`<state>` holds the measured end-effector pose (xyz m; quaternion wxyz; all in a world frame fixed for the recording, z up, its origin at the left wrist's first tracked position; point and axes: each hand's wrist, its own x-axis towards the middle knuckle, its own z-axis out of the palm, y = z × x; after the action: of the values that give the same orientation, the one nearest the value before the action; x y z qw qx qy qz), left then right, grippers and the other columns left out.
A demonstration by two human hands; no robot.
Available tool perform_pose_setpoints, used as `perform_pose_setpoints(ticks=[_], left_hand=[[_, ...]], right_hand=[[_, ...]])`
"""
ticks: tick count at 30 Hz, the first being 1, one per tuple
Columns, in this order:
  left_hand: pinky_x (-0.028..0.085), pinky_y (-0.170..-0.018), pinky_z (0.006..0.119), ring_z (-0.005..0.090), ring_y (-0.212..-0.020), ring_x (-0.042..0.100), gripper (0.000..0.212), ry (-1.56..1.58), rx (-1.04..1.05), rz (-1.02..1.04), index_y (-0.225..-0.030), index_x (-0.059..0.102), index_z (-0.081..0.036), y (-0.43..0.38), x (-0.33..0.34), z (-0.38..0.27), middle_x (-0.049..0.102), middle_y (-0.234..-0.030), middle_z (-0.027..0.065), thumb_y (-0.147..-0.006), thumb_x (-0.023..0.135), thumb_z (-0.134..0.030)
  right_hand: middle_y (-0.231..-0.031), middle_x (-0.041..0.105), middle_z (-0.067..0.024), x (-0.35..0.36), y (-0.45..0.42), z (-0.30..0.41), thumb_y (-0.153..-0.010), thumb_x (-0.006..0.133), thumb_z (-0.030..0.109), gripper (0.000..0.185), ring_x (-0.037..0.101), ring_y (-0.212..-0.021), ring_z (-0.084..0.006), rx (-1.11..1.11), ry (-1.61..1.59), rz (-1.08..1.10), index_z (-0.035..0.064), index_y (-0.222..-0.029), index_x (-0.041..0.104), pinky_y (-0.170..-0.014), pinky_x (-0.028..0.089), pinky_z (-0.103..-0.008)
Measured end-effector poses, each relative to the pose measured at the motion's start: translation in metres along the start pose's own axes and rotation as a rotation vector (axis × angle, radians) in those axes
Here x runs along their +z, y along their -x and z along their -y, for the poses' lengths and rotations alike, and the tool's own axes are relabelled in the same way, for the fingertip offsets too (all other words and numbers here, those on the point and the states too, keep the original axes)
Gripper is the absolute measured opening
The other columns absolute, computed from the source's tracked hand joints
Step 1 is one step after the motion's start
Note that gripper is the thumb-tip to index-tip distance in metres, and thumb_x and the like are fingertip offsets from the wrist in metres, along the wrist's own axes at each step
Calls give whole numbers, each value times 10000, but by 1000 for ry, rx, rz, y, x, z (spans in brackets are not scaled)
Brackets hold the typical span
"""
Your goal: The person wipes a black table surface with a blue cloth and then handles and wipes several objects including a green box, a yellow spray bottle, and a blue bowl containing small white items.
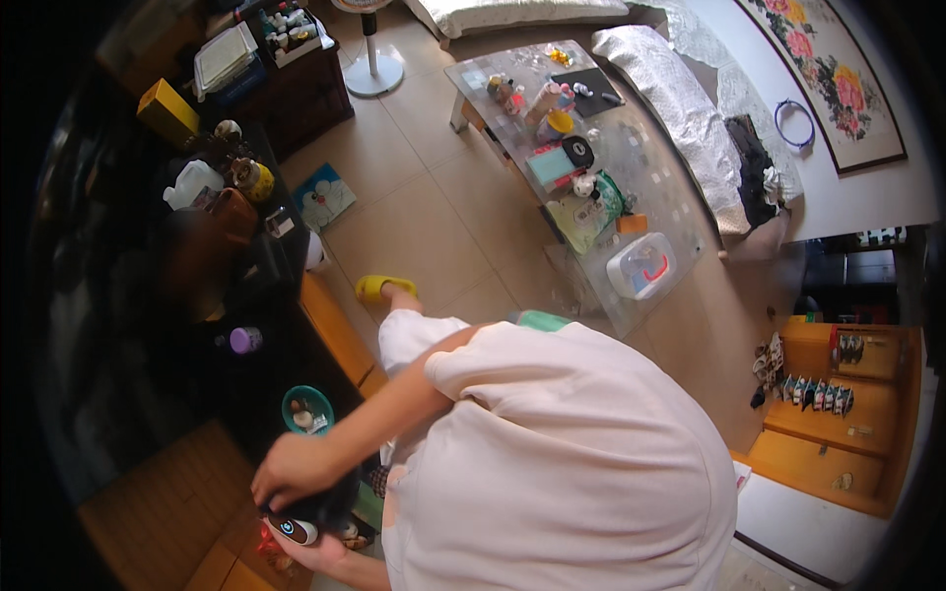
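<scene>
My left hand (319,555) is at the bottom left, holding a white handheld device (309,532) with a dark oval panel. A pale blue symbol glows on that panel. Just above it, my right hand (299,467) bends its fingers down over the far end of the device. What those fingertips touch is hidden, and a blurred dark shape lies beneath the palm. A teal plastic bowl (287,414) with small items in it stands on the black countertop beside my right wrist. My white shirt (562,458) fills the lower middle.
A purple-lidded jar (246,340) stands on the black countertop (199,384). A red plastic bag (272,550) lies near my left hand. Across the tiled floor (414,214), a low table (658,185) bears bottles, bags and a clear plastic box (641,266). A fan base (374,76) stands beyond.
</scene>
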<state>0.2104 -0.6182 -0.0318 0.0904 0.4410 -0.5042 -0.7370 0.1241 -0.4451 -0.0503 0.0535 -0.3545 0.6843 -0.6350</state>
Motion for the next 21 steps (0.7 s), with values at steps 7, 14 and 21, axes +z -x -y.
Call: perform_pose_setpoints(ticks=[7, 14, 21], left_hand=[[502, -937, 404, 295, -1160, 549, 446, 259, 6, 15, -1255, 522, 72, -20, -19, -6, 556, -1288, 177, -964, 520, -267], [404, -1049, 420, 301, -1230, 504, 601, 38, 23, 15, -1314, 521, 22, -4, 10, 9, 536, -1320, 180, -976, 423, -465], [338, -1106, 411, 301, -1277, 462, 787, -15, 100, -33, -1313, 535, 2, -12, 4, 15, 516, -1342, 179, -954, 333, -669]], right_hand=[[-1174, 690, -56, 9, 3, -2, -868, 665, 327, 312, 669, -1003, -262, -82, 41, -105, 106, -1078, 730, -812, 538, -369], [-1253, 633, -11, 9, 25, 7, -870, 663, 310, 364, 637, -858, -290, -373, 242, 3, 140, -1192, 652, -697, 539, -360], [-1177, 654, 23, 3, 22, 17, -850, 672, 294, 318, 647, -885, -248, -345, 250, 79, 125, -1119, 655, -713, 547, -339]])
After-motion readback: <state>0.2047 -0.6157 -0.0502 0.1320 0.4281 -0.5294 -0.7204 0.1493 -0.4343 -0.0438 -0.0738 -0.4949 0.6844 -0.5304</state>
